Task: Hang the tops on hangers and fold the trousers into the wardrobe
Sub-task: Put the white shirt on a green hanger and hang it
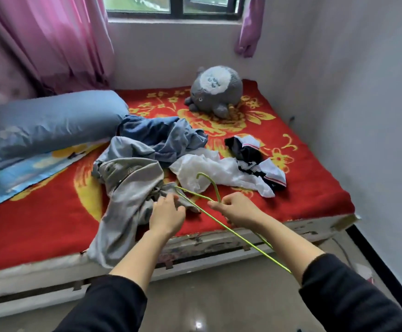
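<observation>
Green hanger (pixel 240 236) gripped by right hand (pixel 237 209) | left hand (pixel 166 215) pinches grey garment (pixel 128 188) | fingertips hidden

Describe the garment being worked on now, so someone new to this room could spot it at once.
Start at the red flowered blanket on the bed and find the clothes heap at its middle. The grey garment lies nearest the front edge, draping over it, gripped by the left hand. Beside it lie a blue garment and a white garment.

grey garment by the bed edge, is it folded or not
Not folded: the grey garment lies crumpled, one end drooping over the bed edge, and the left hand grips its cloth.
</observation>
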Demonstrator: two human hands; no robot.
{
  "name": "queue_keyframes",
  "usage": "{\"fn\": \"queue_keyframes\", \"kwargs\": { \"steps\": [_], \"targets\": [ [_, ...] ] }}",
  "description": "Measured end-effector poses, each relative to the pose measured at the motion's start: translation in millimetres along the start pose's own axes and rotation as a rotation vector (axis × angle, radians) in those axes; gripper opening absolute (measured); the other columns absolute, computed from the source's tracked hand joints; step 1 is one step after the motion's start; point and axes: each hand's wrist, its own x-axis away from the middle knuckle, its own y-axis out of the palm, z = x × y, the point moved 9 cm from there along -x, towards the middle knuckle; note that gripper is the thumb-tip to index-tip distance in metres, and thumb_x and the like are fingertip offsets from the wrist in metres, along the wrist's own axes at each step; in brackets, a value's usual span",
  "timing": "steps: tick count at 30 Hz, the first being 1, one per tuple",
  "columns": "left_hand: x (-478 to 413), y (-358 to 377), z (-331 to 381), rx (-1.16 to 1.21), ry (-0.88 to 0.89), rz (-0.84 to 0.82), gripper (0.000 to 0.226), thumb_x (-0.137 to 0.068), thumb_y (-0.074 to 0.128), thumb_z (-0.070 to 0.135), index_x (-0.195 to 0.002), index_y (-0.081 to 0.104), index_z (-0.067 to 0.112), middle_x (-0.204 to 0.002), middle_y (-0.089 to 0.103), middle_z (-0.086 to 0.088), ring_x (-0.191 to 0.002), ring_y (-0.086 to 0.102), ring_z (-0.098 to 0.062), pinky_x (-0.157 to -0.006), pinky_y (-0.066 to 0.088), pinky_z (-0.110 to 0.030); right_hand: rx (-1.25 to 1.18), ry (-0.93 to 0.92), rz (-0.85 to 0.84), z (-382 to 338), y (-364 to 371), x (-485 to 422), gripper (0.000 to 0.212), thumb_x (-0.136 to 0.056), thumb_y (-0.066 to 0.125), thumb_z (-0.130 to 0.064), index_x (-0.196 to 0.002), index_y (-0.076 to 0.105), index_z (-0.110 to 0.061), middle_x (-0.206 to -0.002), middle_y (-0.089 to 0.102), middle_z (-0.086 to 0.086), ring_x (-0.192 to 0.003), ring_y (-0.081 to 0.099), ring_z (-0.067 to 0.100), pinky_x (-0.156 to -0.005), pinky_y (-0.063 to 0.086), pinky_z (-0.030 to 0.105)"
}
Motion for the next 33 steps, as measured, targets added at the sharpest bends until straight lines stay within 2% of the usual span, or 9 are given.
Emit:
{"fn": "queue_keyframes", "kwargs": {
  "steps": [3,7,10,12,14,18,22,27,33],
  "targets": [
    [-34.8,27.1,14.1,-0.019,0.003,-0.096,0.035,-0.087,0.047,0.021,-0.120,0.051,0.010,-0.124,0.053,-0.018,-0.117,0.045,-0.035,-0.098,0.037,-0.040,0.023,0.082,0.069,29.5,-28.9,-24.6,0.057,-0.084,0.062,-0.053,-0.050,0.029,-0.021,-0.046,0.030,-0.005,-0.041,0.030,0.011,-0.051,0.028,0.028],
    [-81.7,60.7,41.6,0.006,0.000,-0.168,0.037,-0.089,0.045,0.022,-0.125,0.051,0.012,-0.126,0.051,-0.015,-0.121,0.042,-0.033,-0.098,0.039,-0.040,0.047,0.188,0.209,64.4,-72.3,-61.3,0.059,-0.087,0.061,-0.048,-0.048,0.026,-0.021,-0.042,0.028,-0.008,-0.042,0.029,0.010,-0.050,0.025,0.031],
    [-112.8,87.0,66.6,0.010,0.027,-0.208,0.038,-0.089,0.046,0.021,-0.126,0.051,0.013,-0.128,0.051,-0.015,-0.121,0.043,-0.032,-0.100,0.038,-0.039,-0.025,0.213,0.255,84.9,-94.8,-92.5,0.053,-0.091,0.058,-0.041,-0.050,0.046,-0.009,-0.049,0.045,0.002,-0.051,0.047,0.018,-0.057,0.037,0.036],
    [-134.2,105.5,79.2,0.011,0.028,-0.234,0.039,-0.089,0.046,0.021,-0.127,0.050,0.012,-0.130,0.050,-0.014,-0.120,0.045,-0.032,-0.101,0.037,-0.038,-0.072,0.251,0.264,100.4,-107.1,-116.1,0.047,-0.092,0.055,-0.039,-0.072,0.061,0.003,-0.065,0.051,0.016,-0.065,0.053,0.030,-0.062,0.041,0.038],
    [-158.0,122.4,88.7,0.018,0.007,-0.251,0.040,-0.089,0.047,0.020,-0.128,0.049,0.012,-0.130,0.050,-0.014,-0.121,0.045,-0.031,-0.101,0.037,-0.037,-0.085,0.281,0.260,117.8,-119.5,-144.9,0.046,-0.093,0.053,-0.036,-0.069,0.056,0.003,-0.061,0.050,0.017,-0.061,0.050,0.029,-0.057,0.033,0.033],
    [-213.7,151.5,107.1,0.012,-0.071,-0.260,0.040,-0.088,0.047,0.019,-0.127,0.049,0.012,-0.127,0.051,-0.014,-0.121,0.043,-0.030,-0.101,0.037,-0.037,-0.019,0.328,0.222,149.6,-149.7,-212.9,0.054,-0.095,0.051,-0.031,-0.046,0.035,-0.018,-0.037,0.038,-0.009,-0.044,0.039,0.009,-0.046,0.029,0.025],
    [-266.1,182.4,130.0,-0.042,-0.138,-0.283,0.040,-0.089,0.046,0.018,-0.128,0.048,0.011,-0.130,0.047,-0.015,-0.122,0.040,-0.032,-0.102,0.037,-0.040,-0.018,0.306,0.163,174.6,-183.1,-278.2,0.049,-0.094,0.052,-0.030,-0.052,0.036,-0.014,-0.050,0.036,0.001,-0.053,0.036,0.019,-0.057,0.029,0.032],
    [-321.7,222.5,142.0,-0.118,-0.128,-0.313,0.045,-0.089,0.045,0.019,-0.134,0.044,0.011,-0.142,0.037,-0.006,-0.131,0.031,-0.026,-0.102,0.038,-0.041,0.027,0.267,0.119,196.9,-197.7,-353.3,0.053,-0.094,0.051,-0.033,-0.050,0.026,-0.018,-0.045,0.026,-0.006,-0.048,0.028,0.013,-0.049,0.023,0.033],
    [-383.8,273.3,113.5,-0.295,-0.119,-0.374,0.053,-0.088,0.047,0.018,-0.139,0.037,0.013,-0.152,0.024,-0.011,-0.140,0.018,-0.027,-0.107,0.034,-0.041,0.036,0.315,0.043,238.4,-167.9,-421.3,0.052,-0.097,0.048,-0.031,-0.051,0.027,-0.018,-0.049,0.032,-0.003,-0.055,0.033,0.020,-0.051,0.023,0.034]
  ]
}}
